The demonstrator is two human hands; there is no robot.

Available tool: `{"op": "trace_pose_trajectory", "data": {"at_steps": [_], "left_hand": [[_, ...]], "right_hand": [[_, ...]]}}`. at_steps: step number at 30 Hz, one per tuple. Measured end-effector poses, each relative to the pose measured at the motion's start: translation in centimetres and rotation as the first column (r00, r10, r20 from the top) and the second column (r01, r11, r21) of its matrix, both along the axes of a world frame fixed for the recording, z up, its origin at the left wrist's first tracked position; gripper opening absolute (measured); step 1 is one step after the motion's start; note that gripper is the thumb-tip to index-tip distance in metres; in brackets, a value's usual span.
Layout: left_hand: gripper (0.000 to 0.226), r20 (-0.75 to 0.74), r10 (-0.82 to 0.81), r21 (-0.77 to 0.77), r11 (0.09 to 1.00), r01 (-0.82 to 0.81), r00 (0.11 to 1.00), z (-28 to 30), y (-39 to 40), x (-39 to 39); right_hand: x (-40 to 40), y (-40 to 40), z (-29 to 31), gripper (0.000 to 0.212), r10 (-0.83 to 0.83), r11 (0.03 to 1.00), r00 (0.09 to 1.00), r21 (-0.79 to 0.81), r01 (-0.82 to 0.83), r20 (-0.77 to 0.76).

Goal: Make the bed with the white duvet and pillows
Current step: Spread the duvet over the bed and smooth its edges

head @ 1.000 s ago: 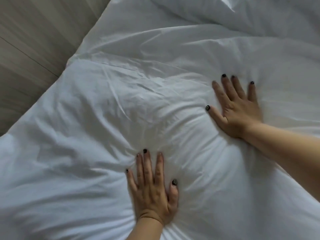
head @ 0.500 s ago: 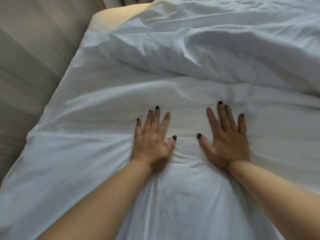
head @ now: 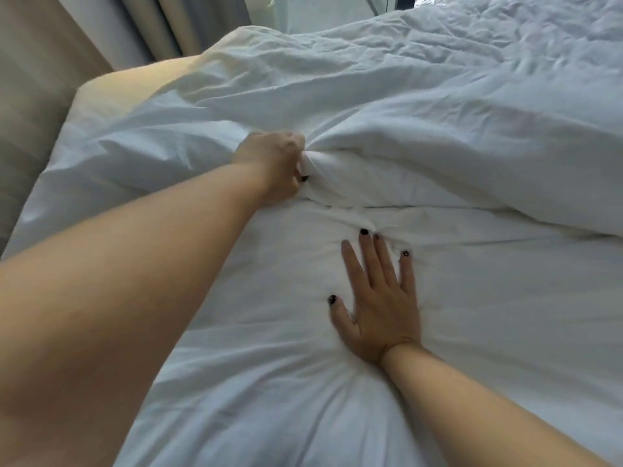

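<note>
Duvet edge bunched in clenched left hand; right hand flat, fingers spread, on bedding.

Beige curtain upper left; tan panel, possibly wall, beside it.

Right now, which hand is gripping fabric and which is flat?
The left hand is fisted around a bunched fold of the white duvet. The right hand lies palm-down with fingers spread, pressing the bedding nearer the person.
</note>
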State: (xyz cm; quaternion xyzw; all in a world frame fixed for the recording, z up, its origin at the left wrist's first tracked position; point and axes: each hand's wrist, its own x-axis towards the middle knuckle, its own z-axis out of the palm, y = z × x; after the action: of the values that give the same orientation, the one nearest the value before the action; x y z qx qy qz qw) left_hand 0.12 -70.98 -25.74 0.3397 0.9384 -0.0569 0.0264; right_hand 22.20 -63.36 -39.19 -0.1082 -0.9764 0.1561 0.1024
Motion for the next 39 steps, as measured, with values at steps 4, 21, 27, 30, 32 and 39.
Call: {"op": "trace_pose_trajectory", "data": {"at_steps": [4, 21, 27, 30, 32, 39], "left_hand": [[0.004, -0.19, -0.277, 0.258, 0.912, 0.32, 0.942, 0.5, -3.5, 2.9], [0.1, 0.156, -0.482, -0.316, 0.803, 0.506, 0.862, -1.9, 18.5, -8.7], [0.073, 0.175, -0.332, -0.47, 0.799, 0.375, 0.927, -2.3, 20.2, -9.6], [0.058, 0.068, -0.27, -0.453, 0.849, 0.271, 0.96, -1.3, 16.0, -11.1], [0.055, -0.1, -0.341, -0.378, 0.882, 0.281, 0.935, -1.0, 12.3, -11.6], [0.078, -0.358, -0.446, -0.125, 0.893, 0.431, 0.82, 5.4, 2.6, -5.5]], "right_hand": [[0.1, 0.1, 0.1, 0.079, 0.013, 1.0, 1.0, -0.002, -0.013, 0.007], [0.0, 0.1, -2.1, 0.093, 0.0, 1.0, 0.999, -0.031, -0.001, -0.041], [0.0, 0.3, -2.2, 0.089, 0.001, 0.998, 0.996, -0.064, -0.007, -0.092], [0.0, 0.5, -2.3, 0.086, 0.001, 0.998, 0.996, -0.06, -0.006, -0.087], [0.0, 0.5, -2.0, 0.083, -0.003, 0.998, 0.997, -0.064, -0.002, -0.076], [-0.3, 0.5, -1.9, 0.076, -0.002, 0.999, 0.994, -0.046, -0.003, -0.108]]}}
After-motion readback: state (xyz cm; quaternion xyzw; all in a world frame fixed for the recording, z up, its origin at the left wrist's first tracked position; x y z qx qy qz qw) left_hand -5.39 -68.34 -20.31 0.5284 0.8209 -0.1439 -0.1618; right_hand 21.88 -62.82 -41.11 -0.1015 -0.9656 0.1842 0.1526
